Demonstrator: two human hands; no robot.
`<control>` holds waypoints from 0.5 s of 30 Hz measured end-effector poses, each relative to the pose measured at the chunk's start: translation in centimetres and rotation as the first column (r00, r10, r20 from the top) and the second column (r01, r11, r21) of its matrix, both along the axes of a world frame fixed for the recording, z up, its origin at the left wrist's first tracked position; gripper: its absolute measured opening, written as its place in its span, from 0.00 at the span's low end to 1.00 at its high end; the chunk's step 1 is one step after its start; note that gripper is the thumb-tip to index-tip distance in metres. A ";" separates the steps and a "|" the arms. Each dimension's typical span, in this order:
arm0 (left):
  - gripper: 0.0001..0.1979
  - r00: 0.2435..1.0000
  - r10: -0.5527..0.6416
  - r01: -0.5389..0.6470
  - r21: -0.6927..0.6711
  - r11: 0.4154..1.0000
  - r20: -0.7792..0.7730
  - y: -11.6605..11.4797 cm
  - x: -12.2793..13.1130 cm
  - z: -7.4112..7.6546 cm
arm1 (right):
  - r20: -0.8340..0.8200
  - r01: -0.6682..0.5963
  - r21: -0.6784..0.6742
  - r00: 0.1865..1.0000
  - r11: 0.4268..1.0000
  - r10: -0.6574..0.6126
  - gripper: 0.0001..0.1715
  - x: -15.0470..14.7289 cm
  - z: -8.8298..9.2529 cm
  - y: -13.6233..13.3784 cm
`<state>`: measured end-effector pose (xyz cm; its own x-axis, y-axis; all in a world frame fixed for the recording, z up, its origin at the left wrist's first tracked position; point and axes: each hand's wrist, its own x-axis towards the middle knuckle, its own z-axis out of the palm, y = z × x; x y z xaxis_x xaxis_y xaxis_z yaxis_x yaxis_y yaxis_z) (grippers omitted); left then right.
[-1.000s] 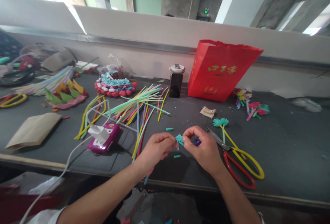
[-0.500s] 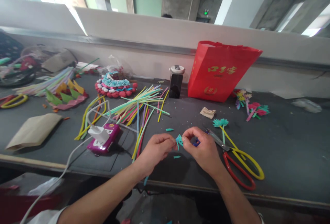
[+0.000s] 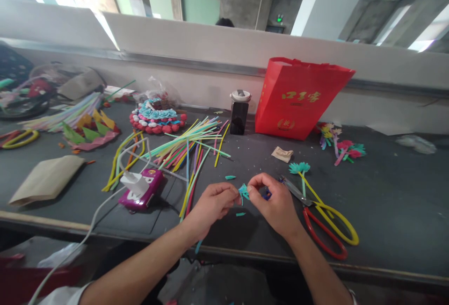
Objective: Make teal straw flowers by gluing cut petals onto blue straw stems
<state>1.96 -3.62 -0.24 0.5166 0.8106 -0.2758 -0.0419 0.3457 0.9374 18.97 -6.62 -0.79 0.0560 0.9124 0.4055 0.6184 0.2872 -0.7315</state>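
Both the bare left hand (image 3: 216, 202) and the bare right hand (image 3: 274, 201) pinch a small turquoise fringed piece (image 3: 243, 191) over the black tabletop (image 3: 396, 211); red-and-yellow-handled metal scissors (image 3: 307, 202) lie beside the right hand; farther off stands a red boxy bag (image 3: 301, 99).

The craft piece (image 3: 243, 192) is left of the scissors (image 3: 307, 201), the bag (image 3: 300, 106) behind.
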 end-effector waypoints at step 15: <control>0.13 0.999 -0.021 0.022 -0.035 0.999 0.039 0.1 -0.1 -0.4 | 0.018 -0.021 0.022 1.000 1.000 0.021 0.04 -0.2 0.2 -0.2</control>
<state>1.83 -3.55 -0.67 0.5447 0.7892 -0.2837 -0.0706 0.3802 0.9222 18.72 -6.85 -0.56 0.0299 0.9040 0.4265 0.6248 0.3162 -0.7139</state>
